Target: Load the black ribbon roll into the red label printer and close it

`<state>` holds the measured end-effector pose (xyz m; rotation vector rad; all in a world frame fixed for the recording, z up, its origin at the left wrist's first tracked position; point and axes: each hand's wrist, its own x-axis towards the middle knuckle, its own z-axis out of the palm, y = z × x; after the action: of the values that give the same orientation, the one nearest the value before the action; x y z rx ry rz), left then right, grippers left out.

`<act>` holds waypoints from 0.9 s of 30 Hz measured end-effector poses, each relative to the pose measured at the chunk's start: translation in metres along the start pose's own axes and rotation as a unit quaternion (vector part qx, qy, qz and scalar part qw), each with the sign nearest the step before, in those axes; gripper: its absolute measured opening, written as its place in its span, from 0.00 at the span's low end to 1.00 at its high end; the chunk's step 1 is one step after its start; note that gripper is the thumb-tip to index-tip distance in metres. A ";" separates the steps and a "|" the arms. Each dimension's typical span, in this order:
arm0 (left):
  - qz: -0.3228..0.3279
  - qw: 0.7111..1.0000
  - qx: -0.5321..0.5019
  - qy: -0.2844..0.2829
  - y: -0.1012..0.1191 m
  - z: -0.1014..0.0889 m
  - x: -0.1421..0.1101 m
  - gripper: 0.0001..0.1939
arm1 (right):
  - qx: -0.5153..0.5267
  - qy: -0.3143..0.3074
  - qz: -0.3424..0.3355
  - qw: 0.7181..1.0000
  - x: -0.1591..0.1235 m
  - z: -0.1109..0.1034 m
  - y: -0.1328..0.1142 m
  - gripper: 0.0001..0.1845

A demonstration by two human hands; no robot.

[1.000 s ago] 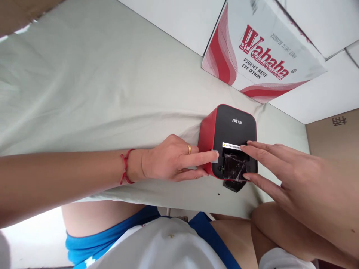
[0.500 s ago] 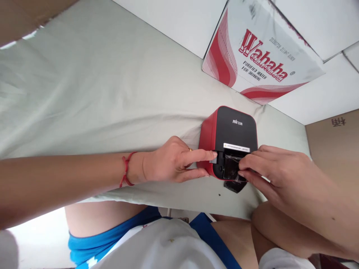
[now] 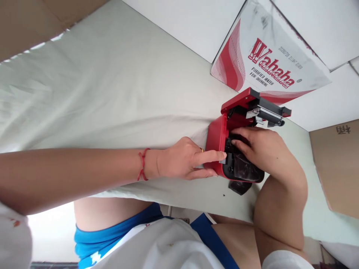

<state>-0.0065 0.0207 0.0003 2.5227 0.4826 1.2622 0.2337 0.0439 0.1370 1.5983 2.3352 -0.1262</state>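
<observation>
A red and black printer [image 3: 215,134], apparently a thermal one, stands on the pale cloth with its lid [image 3: 241,100] swung up. My left hand [image 3: 183,158] grips its left side, index finger on the small grey latch [image 3: 222,161] and thumb lower on the red wall. Inside the body lies shiny black plastic film [image 3: 246,170]. A piece of black film [image 3: 240,187] also hangs out below the front edge. My right hand [image 3: 258,145] reaches into the body under the raised lid, thumb and fingers closed around the upper part of the film. Its fingertips are partly hidden.
Behind the printer stands a white and red water carton [image 3: 269,63] against white tiles [image 3: 185,22]. A brown cardboard box [image 3: 336,160] is at the right, another cardboard piece [image 3: 42,18] at the upper left. The cloth's front edge runs above my lap.
The printer's lid has gone from closed to raised. My right hand has moved from the front edge deeper into the body. My left hand keeps its place on the latch.
</observation>
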 end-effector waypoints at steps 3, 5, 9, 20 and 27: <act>0.005 1.000 -0.004 -0.016 -0.002 0.003 -0.003 0.23 | -0.019 -0.006 -0.023 1.000 0.003 0.002 0.004 0.18; 0.011 1.000 -0.007 -0.011 -0.004 0.004 -0.004 0.23 | -0.014 0.002 -0.044 0.999 0.004 0.002 0.007 0.17; 0.010 1.000 -0.004 -0.011 -0.004 0.003 -0.002 0.23 | 0.081 0.006 -0.067 0.994 -0.007 -0.008 0.014 0.15; 0.004 0.999 -0.001 -0.032 -0.004 0.001 -0.003 0.23 | 0.042 0.064 0.140 0.987 -0.087 -0.027 0.124 0.27; 0.015 1.000 -0.003 -0.021 -0.004 0.000 -0.001 0.22 | 0.147 -0.100 0.176 0.968 -0.003 0.021 0.136 0.15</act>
<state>-0.0075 0.0241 -0.0018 2.5542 0.4320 1.2176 0.3646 0.0872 0.1311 2.0081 1.9156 -0.5476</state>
